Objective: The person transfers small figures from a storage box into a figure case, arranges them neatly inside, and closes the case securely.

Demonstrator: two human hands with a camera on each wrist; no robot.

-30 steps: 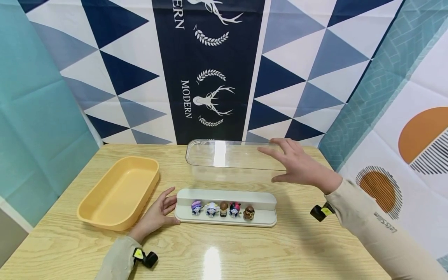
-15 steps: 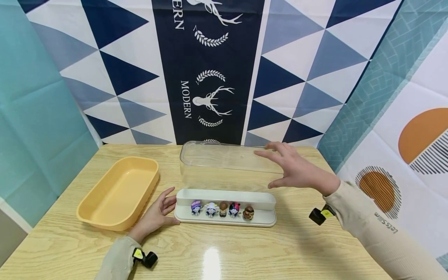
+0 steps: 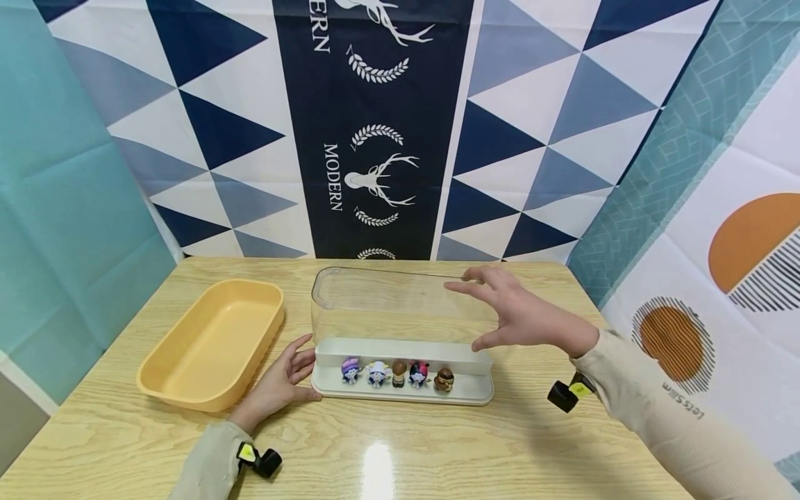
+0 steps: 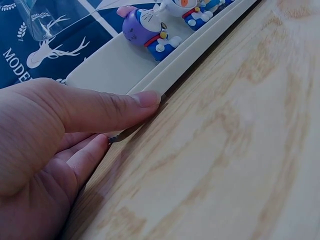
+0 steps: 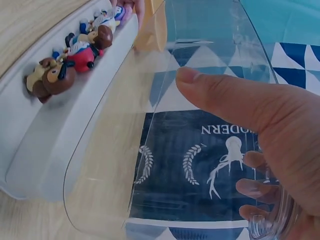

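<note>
Head view: one clear, rounded plastic cover (image 3: 400,302) hung over the white base (image 3: 403,378) mid-worktop, grasped at its right end by the right hand (image 3: 525,312). Five small glossy figurines (image 3: 398,373) stood in a row. One yellow oblong tray (image 3: 215,340) lay toward the left edge.

Left wrist: left hand (image 4: 55,145), fingers straight, pressed the base's end.

Right wrist: thumb (image 5: 225,97) and fingers pinched the cover wall.

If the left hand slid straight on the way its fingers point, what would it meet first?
The left hand already touches the left end of the white tray, thumb on its edge. Pushing on, it would press into that tray, likely before reaching the purple figure.
</note>
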